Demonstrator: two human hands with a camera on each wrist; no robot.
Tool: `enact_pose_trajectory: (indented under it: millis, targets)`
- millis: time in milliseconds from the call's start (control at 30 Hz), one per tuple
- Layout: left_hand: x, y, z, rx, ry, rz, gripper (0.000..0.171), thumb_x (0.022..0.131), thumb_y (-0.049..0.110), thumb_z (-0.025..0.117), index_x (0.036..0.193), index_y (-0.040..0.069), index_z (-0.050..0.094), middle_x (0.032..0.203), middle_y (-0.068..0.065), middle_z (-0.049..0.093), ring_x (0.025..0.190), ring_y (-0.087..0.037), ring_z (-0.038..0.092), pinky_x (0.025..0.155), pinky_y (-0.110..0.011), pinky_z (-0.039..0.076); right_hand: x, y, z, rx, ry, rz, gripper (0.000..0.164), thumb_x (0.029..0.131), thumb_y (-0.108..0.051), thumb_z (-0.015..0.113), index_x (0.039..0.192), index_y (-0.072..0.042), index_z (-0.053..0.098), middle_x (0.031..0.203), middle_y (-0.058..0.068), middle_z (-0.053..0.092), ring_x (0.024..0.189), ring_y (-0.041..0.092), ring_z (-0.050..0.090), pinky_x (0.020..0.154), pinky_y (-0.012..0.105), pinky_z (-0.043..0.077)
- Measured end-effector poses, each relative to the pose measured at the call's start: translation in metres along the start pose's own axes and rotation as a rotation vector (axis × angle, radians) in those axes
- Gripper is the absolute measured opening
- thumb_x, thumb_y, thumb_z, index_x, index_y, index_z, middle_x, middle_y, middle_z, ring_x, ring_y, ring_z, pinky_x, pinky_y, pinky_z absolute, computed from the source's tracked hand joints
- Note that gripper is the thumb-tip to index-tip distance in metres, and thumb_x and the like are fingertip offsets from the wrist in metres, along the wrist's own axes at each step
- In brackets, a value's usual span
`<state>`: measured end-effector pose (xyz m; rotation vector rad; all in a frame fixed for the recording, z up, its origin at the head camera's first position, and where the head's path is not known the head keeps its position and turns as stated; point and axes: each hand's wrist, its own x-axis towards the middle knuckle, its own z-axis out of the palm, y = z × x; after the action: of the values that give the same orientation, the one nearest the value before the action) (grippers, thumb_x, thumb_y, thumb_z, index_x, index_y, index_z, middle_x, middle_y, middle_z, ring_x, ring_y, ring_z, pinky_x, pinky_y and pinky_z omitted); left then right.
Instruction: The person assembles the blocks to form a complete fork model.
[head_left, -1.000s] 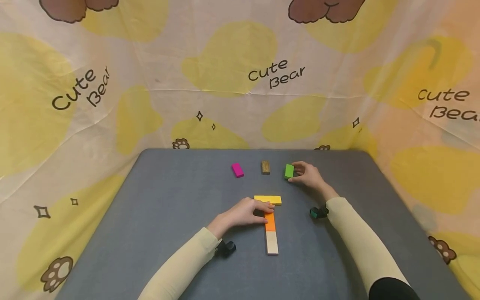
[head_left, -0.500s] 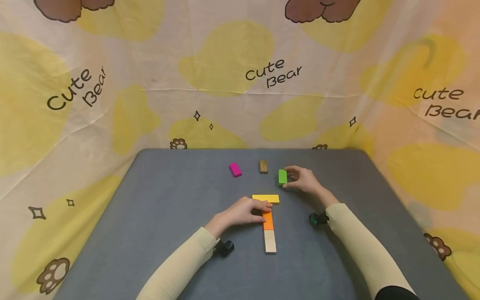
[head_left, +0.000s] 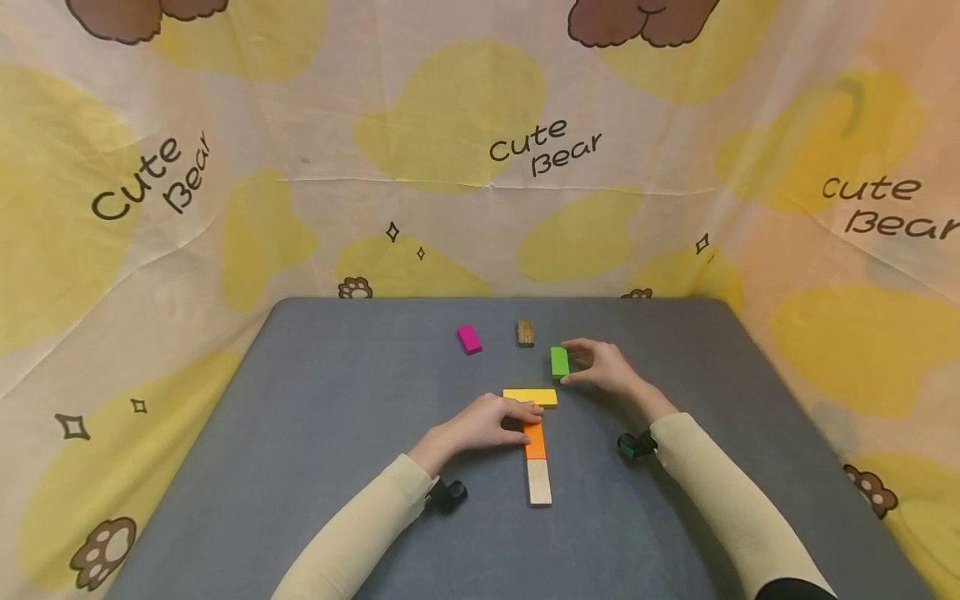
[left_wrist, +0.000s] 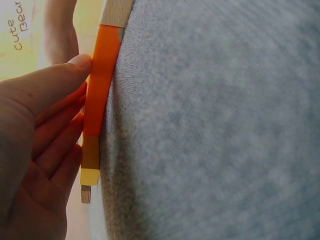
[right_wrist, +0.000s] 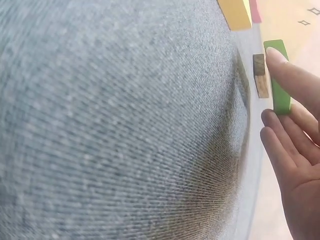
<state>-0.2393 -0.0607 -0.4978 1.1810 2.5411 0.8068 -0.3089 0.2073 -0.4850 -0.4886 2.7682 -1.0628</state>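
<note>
In the head view, my right hand (head_left: pixel 603 367) pinches a green block (head_left: pixel 559 363) between thumb and fingers, just behind the right end of a yellow block (head_left: pixel 530 397). The right wrist view shows the thumb on one side of the green block, fingertips at its lower end. My left hand (head_left: pixel 486 422) rests its thumb and fingertips on an orange block (head_left: pixel 536 443), fingers fairly straight. The yellow block lies crosswise at the orange block's far end. A pale wooden block (head_left: pixel 539 483) continues the line at its near end.
Toward the back of the grey table (head_left: pixel 360 392) lie a magenta block (head_left: pixel 469 340) and a brown wooden block (head_left: pixel 525 333). A printed cloth (head_left: pixel 450 208) hangs behind the table and along its sides.
The right hand has brought the green block toward me and left, from beside the brown block to near the yellow one. The left hand stays on the orange block.
</note>
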Motion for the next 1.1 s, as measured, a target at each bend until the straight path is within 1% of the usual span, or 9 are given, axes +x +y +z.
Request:
enact_pose_trajectory:
  millis: [233, 433, 767, 1100]
  targets:
    - [-0.001, 0.001, -0.001, 0.0, -0.012, -0.013, 0.041, 0.089, 0.035, 0.069, 0.128, 0.026, 0.064, 0.134, 0.017, 0.06, 0.129, -0.002, 0.054, 0.111, -0.03, 0.043, -0.002, -0.002, 0.002, 0.004, -0.022, -0.035, 0.072, 0.072, -0.03, 0.084, 0.134, -0.008, 0.055, 0.138, 0.016, 0.058, 0.123, 0.035, 0.06, 0.101, 0.048, 0.05]
    - [-0.002, 0.0, -0.001, 0.001, -0.007, -0.007, 0.041, 0.089, 0.035, 0.068, 0.128, 0.026, 0.064, 0.134, 0.017, 0.06, 0.13, -0.002, 0.054, 0.111, -0.03, 0.043, -0.003, 0.0, 0.005, -0.005, -0.031, -0.039, 0.073, 0.072, -0.031, 0.085, 0.134, -0.009, 0.055, 0.137, 0.016, 0.059, 0.122, 0.034, 0.061, 0.1, 0.046, 0.051]
    - [-0.002, 0.0, 0.001, 0.006, 0.0, 0.004, 0.04, 0.089, 0.035, 0.068, 0.128, 0.025, 0.064, 0.134, 0.016, 0.06, 0.13, -0.003, 0.054, 0.111, -0.029, 0.043, -0.005, -0.001, 0.009, -0.015, -0.041, -0.061, 0.072, 0.071, -0.026, 0.086, 0.133, -0.006, 0.056, 0.136, 0.018, 0.059, 0.121, 0.035, 0.061, 0.099, 0.047, 0.051]
    - [-0.002, 0.0, 0.0, 0.016, 0.004, 0.01, 0.04, 0.089, 0.034, 0.068, 0.127, 0.025, 0.064, 0.134, 0.016, 0.061, 0.13, -0.002, 0.054, 0.11, -0.029, 0.043, -0.006, -0.003, 0.011, -0.026, -0.054, -0.074, 0.071, 0.073, -0.024, 0.084, 0.134, -0.004, 0.055, 0.136, 0.019, 0.059, 0.122, 0.035, 0.061, 0.1, 0.045, 0.051]
